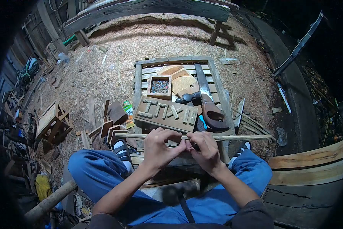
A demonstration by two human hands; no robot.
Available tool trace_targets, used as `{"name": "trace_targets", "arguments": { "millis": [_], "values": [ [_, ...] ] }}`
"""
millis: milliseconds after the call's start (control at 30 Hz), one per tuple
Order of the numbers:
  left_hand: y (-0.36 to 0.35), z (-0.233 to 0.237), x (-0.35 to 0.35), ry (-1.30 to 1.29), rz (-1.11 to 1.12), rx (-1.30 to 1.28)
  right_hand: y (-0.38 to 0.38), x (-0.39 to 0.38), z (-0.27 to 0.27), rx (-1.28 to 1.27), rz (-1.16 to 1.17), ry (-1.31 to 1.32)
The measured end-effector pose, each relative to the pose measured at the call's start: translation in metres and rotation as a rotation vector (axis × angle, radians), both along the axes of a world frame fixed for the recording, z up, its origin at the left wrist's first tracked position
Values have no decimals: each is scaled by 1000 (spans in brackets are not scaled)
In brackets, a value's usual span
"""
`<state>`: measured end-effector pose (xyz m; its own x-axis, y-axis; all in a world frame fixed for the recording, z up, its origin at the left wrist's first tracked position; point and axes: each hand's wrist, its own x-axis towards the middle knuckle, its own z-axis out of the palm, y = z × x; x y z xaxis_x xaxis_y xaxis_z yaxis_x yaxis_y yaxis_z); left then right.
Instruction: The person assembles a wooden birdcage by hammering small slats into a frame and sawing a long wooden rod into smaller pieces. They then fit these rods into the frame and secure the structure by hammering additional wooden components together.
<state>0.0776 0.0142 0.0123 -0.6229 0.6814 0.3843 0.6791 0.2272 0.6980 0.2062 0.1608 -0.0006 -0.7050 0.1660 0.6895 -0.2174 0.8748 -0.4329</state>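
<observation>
My left hand and my right hand meet near the middle of a long thin wooden stick. Both sets of fingers are closed around it, thumbs almost touching. The stick lies nearly level across my view, in front of a thick wooden block. Several short cut wood pieces rest on top of that block. Beyond it sit a square wooden box of nails or screws, a hammer and a handsaw with a wooden handle. My fingers hide part of the stick.
A slatted wooden bench carries the tools and flat wood pieces. Offcuts lie to the left, near a small wooden stool. Long boards are at the right. A heavy beam spans the back; shavings cover the ground.
</observation>
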Motion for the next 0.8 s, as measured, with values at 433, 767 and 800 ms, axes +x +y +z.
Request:
{"name": "trace_targets", "arguments": {
  "millis": [433, 767, 800],
  "values": [
    [-1, 8, -3, -135, -60, -37, 2, -2, -2, 62, 38, 49],
    [-1, 5, -4, -208, -62, -13, 2, 0, -3, 106, 41, 43],
    [-1, 5, -4, -191, -65, -16, 2, 0, -3, 109, 42, 44]
  ]
}}
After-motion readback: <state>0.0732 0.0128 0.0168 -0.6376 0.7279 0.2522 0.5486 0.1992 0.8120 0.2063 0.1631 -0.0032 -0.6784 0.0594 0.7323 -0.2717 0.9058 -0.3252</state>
